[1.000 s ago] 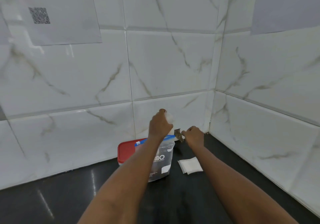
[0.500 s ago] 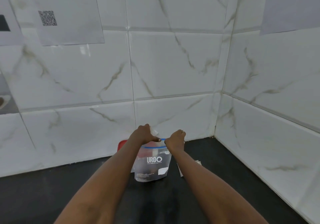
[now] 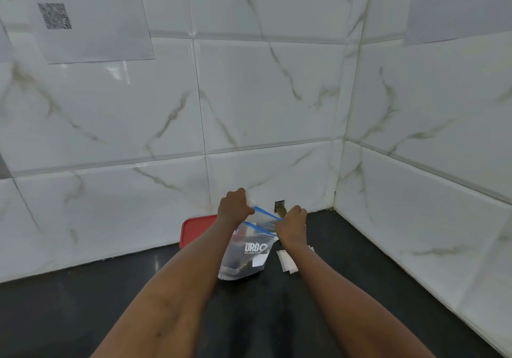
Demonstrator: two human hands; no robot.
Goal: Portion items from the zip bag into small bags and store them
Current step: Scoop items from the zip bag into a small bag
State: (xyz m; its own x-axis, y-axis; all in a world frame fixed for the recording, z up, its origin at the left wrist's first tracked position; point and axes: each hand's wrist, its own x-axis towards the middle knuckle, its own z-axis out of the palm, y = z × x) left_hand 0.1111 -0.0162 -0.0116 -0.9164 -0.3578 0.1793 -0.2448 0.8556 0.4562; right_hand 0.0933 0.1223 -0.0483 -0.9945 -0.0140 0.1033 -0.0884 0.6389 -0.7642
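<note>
While parting the zip bag (image 3: 243, 255) in the head view, pull sideways and evenly, never upward. Pinching one end of the blue zip strips (image 3: 267, 214) in the curled left hand (image 3: 234, 205), the other end in the curled right hand (image 3: 292, 226). Mouth gaping between the two fists; base seemingly on the counter (image 3: 83, 316) just beneath them, something dark low inside. Hold that base down to avoid tipping. Widen only enough for fingers to reach in. Likely best then to let go with the right hand, leaving the left to steady the rim. Flat just under the right wrist, the small bags (image 3: 286, 260), close for filling. Behind the left forearm, a red lid (image 3: 196, 229). Above the left fist, a pale scrap (image 3: 249, 194): impossible to tell what.
</note>
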